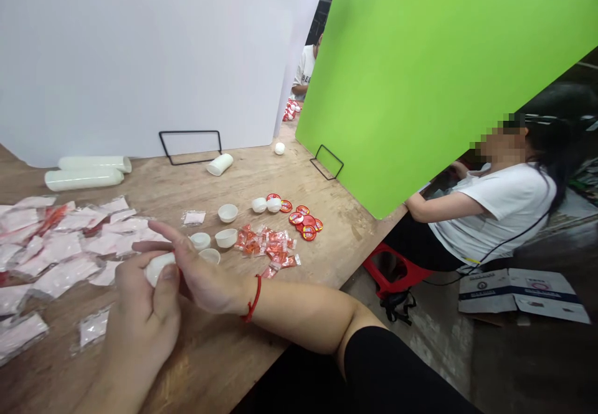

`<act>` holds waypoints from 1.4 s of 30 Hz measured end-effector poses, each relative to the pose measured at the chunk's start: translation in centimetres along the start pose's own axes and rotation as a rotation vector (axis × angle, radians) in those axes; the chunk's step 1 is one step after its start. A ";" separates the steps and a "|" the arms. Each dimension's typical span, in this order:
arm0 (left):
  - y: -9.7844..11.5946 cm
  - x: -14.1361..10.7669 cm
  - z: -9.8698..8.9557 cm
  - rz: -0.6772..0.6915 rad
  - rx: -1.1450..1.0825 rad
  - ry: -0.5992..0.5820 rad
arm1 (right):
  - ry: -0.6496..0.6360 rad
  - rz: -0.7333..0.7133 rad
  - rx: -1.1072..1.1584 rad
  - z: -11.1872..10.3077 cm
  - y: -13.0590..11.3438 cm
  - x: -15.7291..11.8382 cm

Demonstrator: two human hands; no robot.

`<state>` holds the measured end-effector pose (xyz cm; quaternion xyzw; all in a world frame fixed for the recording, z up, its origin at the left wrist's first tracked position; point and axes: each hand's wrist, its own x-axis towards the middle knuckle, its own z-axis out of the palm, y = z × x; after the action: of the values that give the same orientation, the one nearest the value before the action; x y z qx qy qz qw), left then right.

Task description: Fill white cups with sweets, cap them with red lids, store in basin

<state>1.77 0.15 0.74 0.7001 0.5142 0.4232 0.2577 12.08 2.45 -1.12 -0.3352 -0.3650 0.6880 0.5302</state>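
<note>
My left hand (144,314) is wrapped round a small white cup (157,268), its thumb pressed on the side. My right hand (200,271), with a red string on the wrist, lies against the cup's far side, fingers mostly extended; its palm touches or nearly touches the cup. Just beyond are several white cups (227,213) standing open side up. Small red packets (266,243) lie to their right, and round red lids (308,222) behind those. A pile of pinkish-white packets (60,246) spreads at the left.
White stacked-cup tubes (84,179) lie at the back left. A white panel (140,59) and a green panel (420,78) stand on black wire supports. A person in a white shirt (504,202) sits at the right, near a flattened carton (523,292).
</note>
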 end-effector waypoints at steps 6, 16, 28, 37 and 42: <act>-0.2 -0.9 0.8 -0.090 -0.183 0.088 | -0.095 -0.115 -0.314 0.5 -2.0 -2.5; -0.5 -0.5 0.2 -0.196 -0.592 0.014 | -0.149 -0.159 -0.399 0.9 -2.5 -2.9; -0.6 -0.8 0.3 -0.279 -0.667 -0.039 | -0.184 -0.205 -0.674 0.6 -2.4 -3.4; -1.1 -0.2 0.1 -0.509 -0.972 -0.218 | -0.294 -0.269 -0.818 -0.7 -3.2 -2.7; -0.7 0.6 -0.7 -0.644 -1.216 -0.415 | -0.231 -0.322 -0.841 -1.7 -3.5 -2.1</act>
<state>0.86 0.91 0.70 0.3120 0.3089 0.3958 0.8066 15.62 1.24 1.17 -0.3812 -0.7164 0.4221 0.4042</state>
